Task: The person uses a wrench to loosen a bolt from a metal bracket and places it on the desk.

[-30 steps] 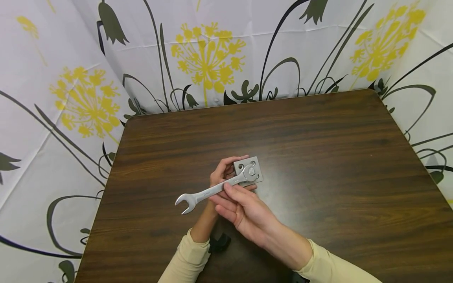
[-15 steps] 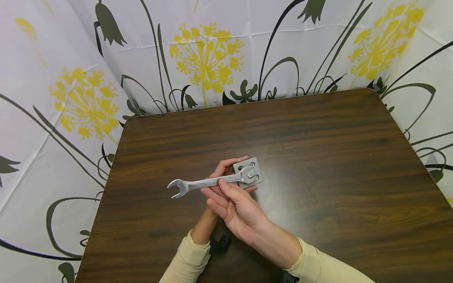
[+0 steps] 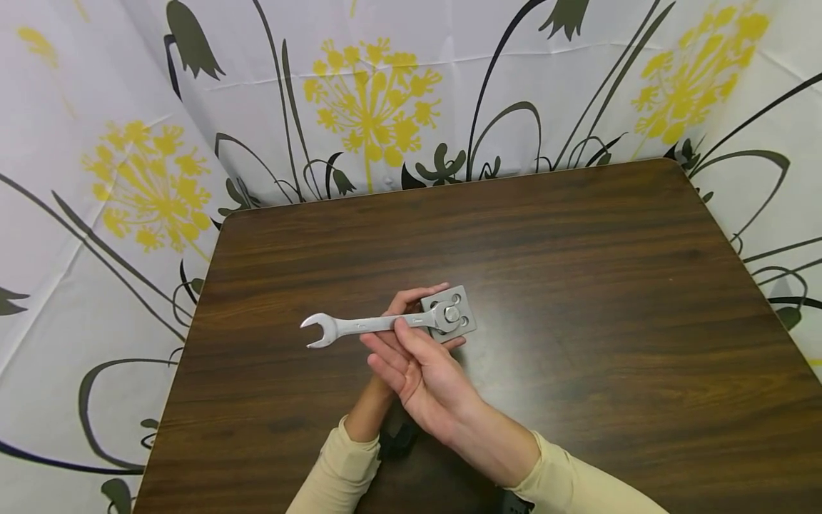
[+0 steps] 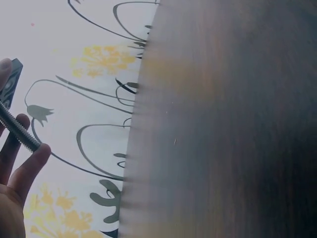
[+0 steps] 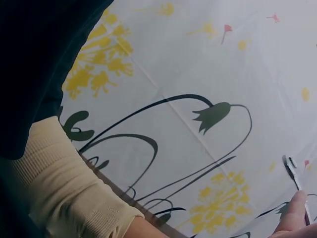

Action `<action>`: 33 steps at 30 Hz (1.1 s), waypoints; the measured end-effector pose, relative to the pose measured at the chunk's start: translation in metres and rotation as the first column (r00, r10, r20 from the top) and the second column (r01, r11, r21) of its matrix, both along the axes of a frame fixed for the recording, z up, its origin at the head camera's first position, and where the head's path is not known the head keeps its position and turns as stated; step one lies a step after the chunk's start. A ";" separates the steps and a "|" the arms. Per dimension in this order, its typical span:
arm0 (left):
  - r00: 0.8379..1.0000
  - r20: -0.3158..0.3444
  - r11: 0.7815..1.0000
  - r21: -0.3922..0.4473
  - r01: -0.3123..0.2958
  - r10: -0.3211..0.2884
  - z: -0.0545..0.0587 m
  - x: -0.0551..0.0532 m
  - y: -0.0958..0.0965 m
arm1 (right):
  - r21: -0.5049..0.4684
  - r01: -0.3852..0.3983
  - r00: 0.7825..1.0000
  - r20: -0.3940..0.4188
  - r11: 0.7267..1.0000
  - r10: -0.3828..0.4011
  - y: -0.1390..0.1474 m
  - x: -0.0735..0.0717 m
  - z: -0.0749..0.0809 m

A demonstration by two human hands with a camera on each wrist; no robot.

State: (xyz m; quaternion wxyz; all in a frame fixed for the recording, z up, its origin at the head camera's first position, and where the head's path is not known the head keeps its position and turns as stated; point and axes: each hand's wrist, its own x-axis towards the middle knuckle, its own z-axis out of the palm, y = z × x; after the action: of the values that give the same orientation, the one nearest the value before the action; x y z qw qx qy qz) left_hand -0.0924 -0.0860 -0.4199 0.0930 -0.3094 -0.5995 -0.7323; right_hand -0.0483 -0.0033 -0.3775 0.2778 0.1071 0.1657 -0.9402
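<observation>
My left hand [image 3: 403, 301] holds a square grey metal plate [image 3: 468, 312] with holes near its corners, above the table. Over the bolt head [image 3: 452, 314] on the plate sits the ring end of a combination wrench [image 3: 359, 327]; the wrench's open end points left. My right hand [image 3: 437, 389] pinches the shaft between thumb and fingers, palm turned up. In the left wrist view a long threaded bolt [image 4: 22, 135] sticks out from the plate's underside, and a fingertip of the left hand [image 4: 25, 178] touches its end. Most of the left palm is hidden behind the right hand.
A dark wood-grain table [image 3: 610, 285] lies below the hands. White curtains [image 3: 257, 86] with yellow and grey-green flowers hang along its back and sides. Cream sleeves [image 3: 347, 457] cover both forearms, and a dark device [image 3: 398, 439] sits at the left wrist.
The wrench has turned clockwise about the bolt head, its open end swinging up and left from a lower slant to nearly level. The right hand moved left with it; the plate barely shifted.
</observation>
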 end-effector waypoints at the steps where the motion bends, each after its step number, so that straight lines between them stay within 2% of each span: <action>1: 1.000 -0.003 1.000 -0.013 -0.013 0.013 0.000 0.000 0.000 | 0.009 -0.007 1.000 -0.001 1.000 0.007 0.001 0.000 0.000; 2: 0.999 -0.007 0.998 -0.042 -0.038 0.038 0.000 0.000 0.000 | 0.021 -0.016 1.000 -0.003 1.000 0.016 0.001 0.000 -0.001; 6: 0.997 -0.030 0.993 -0.087 -0.077 0.075 -0.001 -0.001 0.000 | 0.083 -0.062 0.998 -0.018 0.995 0.064 0.007 0.003 -0.005; 10: 0.995 -0.046 0.991 -0.102 -0.090 0.086 -0.002 -0.003 -0.002 | 0.176 -0.114 0.991 -0.047 0.978 0.124 0.016 0.008 -0.011; 15: 0.991 -0.001 0.982 -0.136 -0.132 0.133 -0.004 -0.004 -0.005 | 0.308 -0.168 0.973 -0.098 0.936 0.207 0.031 0.011 -0.020; 20: 0.987 0.030 0.978 -0.146 -0.151 0.157 -0.008 -0.007 -0.005 | 0.435 -0.207 0.939 -0.164 0.876 0.303 0.052 0.011 -0.031; 25: 0.988 0.002 0.979 -0.135 -0.153 0.155 -0.007 -0.011 -0.008 | 0.568 -0.211 0.900 -0.205 0.795 0.385 0.072 0.007 -0.041; 28: 0.988 -0.002 0.978 -0.136 -0.155 0.157 -0.007 -0.012 -0.010 | 0.660 -0.175 0.879 -0.230 0.731 0.418 0.085 0.003 -0.043; 30: 0.988 0.006 0.978 -0.140 -0.154 0.156 -0.007 -0.012 -0.011 | 0.733 -0.134 0.864 -0.243 0.666 0.441 0.094 -0.001 -0.043; 33: 0.987 0.016 0.977 -0.149 -0.153 0.157 -0.008 -0.012 -0.012 | 0.848 -0.041 0.821 -0.272 0.528 0.501 0.109 -0.008 -0.039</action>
State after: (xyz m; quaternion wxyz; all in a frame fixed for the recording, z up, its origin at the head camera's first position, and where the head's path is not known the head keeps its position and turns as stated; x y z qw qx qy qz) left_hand -0.1044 -0.0981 -0.4281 0.1183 -0.2575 -0.6753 -0.6810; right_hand -0.0563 0.1056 -0.4160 0.2942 -0.0461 0.6562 -0.6933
